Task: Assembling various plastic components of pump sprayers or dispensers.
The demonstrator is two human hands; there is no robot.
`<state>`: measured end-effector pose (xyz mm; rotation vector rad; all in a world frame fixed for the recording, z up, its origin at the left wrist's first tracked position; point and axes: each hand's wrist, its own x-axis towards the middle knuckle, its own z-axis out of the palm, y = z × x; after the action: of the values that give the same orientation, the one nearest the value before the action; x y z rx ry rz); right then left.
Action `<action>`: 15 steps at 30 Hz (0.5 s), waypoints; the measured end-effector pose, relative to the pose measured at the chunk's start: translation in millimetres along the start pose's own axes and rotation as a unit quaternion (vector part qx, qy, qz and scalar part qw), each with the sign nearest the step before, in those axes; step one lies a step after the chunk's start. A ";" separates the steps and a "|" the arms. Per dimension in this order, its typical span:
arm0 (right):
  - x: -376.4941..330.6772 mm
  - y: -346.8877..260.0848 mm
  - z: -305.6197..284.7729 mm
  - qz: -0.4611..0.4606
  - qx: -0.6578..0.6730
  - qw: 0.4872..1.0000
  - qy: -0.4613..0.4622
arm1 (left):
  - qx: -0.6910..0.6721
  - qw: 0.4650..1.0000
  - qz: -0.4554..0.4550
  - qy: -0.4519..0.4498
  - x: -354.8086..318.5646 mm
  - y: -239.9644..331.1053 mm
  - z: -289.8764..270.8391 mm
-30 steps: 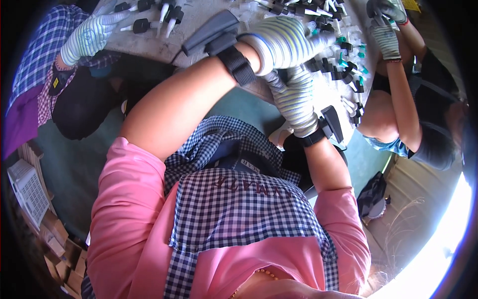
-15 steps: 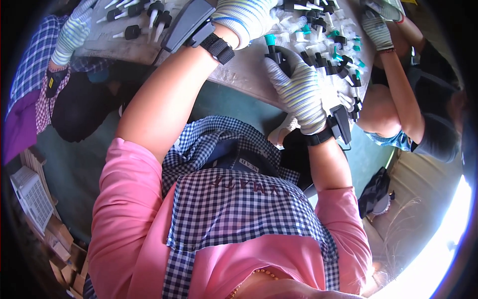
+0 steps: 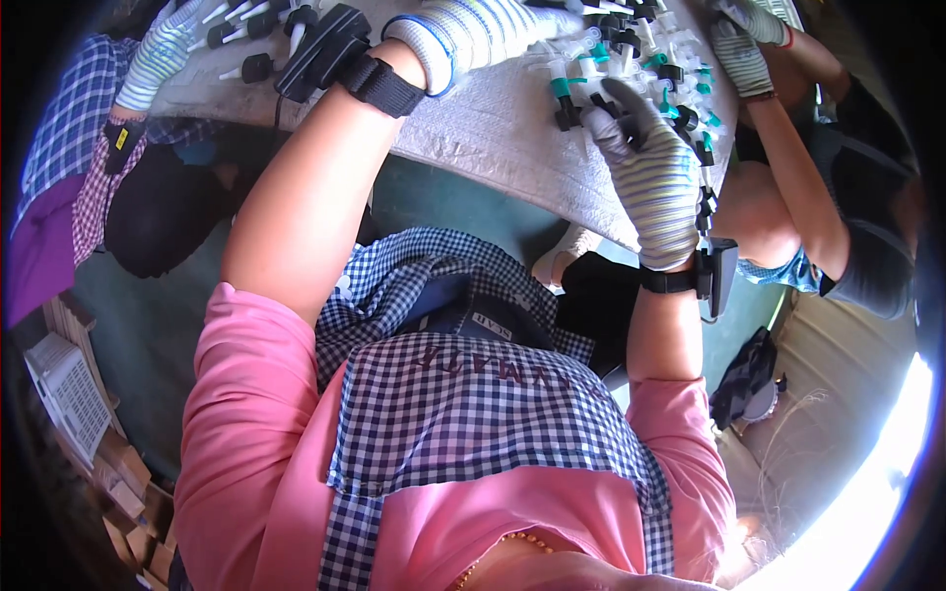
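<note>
Both hands wear striped knit gloves. My left hand [image 3: 478, 41] reaches across the table at the top edge, fingers pointing right to the parts; its fingertips are blurred and partly cut off. Over the table's near right side, my right hand [image 3: 655, 182] has its thumb and forefinger drawn together, with a dark piece between them too hidden to make out. Just left of those fingers is a black pump head with a green top [image 3: 563, 91]. Beyond spreads a pile of clear, black and green pump parts [image 3: 631, 64].
More black pump heads with white stems [image 3: 258, 67] lie on the left of the table [image 3: 493, 138]. Co-workers' gloved hands are at the left [image 3: 158, 54] and right [image 3: 741, 59] edges. Boxes and a white crate [image 3: 69, 394] stand at lower left.
My right hand has moved right, and the green-topped black pump head now appears left of its fingers. My left hand has shifted slightly left, its fingers now pointing right.
</note>
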<state>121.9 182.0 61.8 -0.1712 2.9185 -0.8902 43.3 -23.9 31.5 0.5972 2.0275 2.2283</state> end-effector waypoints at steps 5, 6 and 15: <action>7.2 18.7 20.0 -0.046 0.203 0.978 0.017 | -0.004 0.982 -0.134 -0.131 -4.3 11.1 14.1; 10.3 22.3 24.0 -0.049 0.228 0.972 0.023 | 0.050 0.987 -0.099 -0.120 -7.5 -2.3 20.0; 8.2 17.7 17.7 -0.002 0.300 0.954 0.013 | 0.095 0.987 -0.069 -0.113 -12.1 -20.1 33.5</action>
<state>114.4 185.8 36.9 -0.1166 2.5151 -1.7267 61.3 6.5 10.9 0.6682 2.1046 1.8142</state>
